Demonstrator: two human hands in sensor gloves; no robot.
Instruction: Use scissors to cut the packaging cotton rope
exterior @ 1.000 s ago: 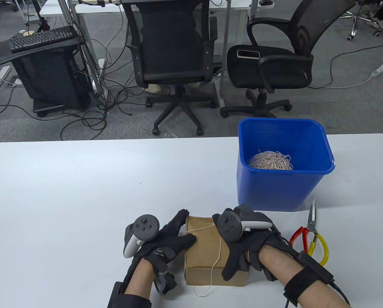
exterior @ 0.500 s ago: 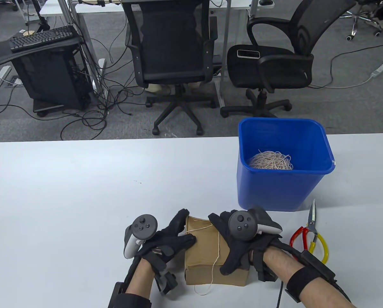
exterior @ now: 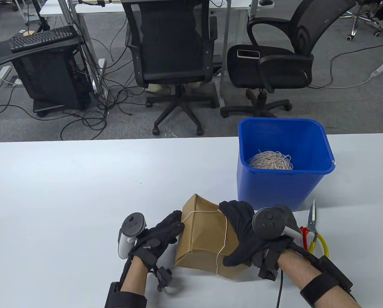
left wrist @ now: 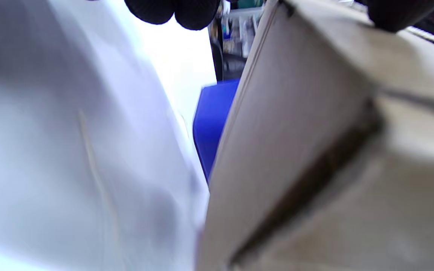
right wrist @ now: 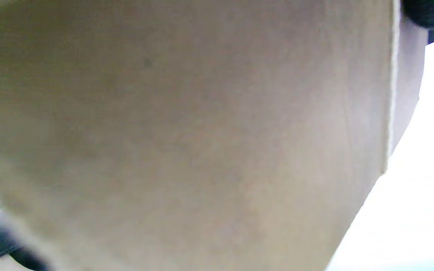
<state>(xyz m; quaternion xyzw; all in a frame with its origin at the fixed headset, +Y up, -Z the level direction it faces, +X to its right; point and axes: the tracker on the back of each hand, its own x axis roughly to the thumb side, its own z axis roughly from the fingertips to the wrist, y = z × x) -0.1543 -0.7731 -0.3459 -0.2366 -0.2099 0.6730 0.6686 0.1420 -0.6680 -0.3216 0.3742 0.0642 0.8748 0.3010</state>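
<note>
Box point(exterior: 207, 239): a brown cardboard parcel is held tilted, one lower edge near the counter point(exterior: 66, 192), its far corner raised.
Cotton rope point(exterior: 224, 235): the cord is seen wound around the box, crossing near the upper edge; a loose end hangs down the near face. It is not yet cut.
Left hand point(exterior: 156, 239): it is laid against the left side of the box, the fingers point(exterior: 173, 221) fairly straight and pressed flat to the cardboard, not wrapped around it.
Right hand point(exterior: 245, 237): it is curled over the right side of the box, the fingers on top and the thumb low on the near face, so the parcel is gripped.
Scissors point(exterior: 311, 231): they lie on the counter just right of the right hand, red and yellow handles partly hidden by the tracker, blades pointed away; they are untouched.
Blue bin point(exterior: 284, 189): it stands just behind the box and holds a heap of rope offcuts point(exterior: 271, 160).
Risk, slip: with the left palm only pressing, the tilted box may be dropped or rolled if the right grip is released to reach the scissors.
Risk, collision: the raised corner is near the bin, which may be knocked.
Risk, cut: a slack cord may be missed by the blades, or the cardboard or a glove nicked.
</note>
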